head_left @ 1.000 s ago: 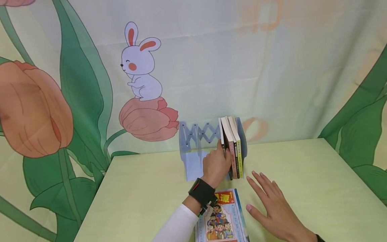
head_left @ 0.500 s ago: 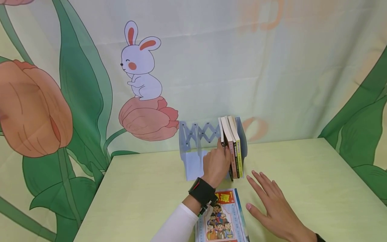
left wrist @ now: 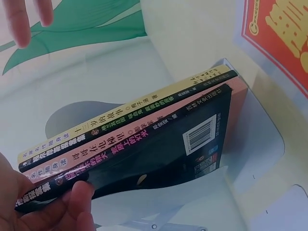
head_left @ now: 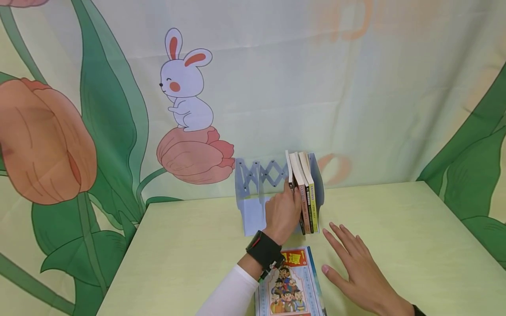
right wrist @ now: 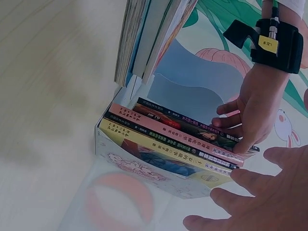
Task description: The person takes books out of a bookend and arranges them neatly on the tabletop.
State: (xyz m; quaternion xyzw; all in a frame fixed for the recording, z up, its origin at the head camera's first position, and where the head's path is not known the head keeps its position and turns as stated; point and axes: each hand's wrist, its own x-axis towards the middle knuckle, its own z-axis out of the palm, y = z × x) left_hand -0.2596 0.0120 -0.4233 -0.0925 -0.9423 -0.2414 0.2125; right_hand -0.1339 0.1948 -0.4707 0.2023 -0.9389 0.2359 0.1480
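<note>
My left hand [head_left: 282,217] pinches a black book [left wrist: 202,134] near the upper end of its spine, thumb and fingers on either side. This book stands in the blue-grey expandable bookrack [head_left: 253,217], leaning slightly beside a pink-spined book [head_left: 305,210]. A second black-spined book [left wrist: 144,115] and a yellow-spined book [head_left: 314,206] stand beyond it, against the rack's right end. My right hand [head_left: 357,274] is held spread to the right of the rack, touching none of the books. In the right wrist view its fingers [right wrist: 240,178] extend near the yellow book.
In front of the rack, a large illustrated book [head_left: 290,285] with a red title band lies on the pale green table [head_left: 178,254], partly behind my left wrist. The right wrist view shows its stacked pages edge-on [right wrist: 154,38]. A printed curtain [head_left: 257,87] hangs behind the rack.
The black book's far upper edge has risen slightly and leans a little away from the pink book. My left hand keeps its grip. The right hand stays nearly still.
</note>
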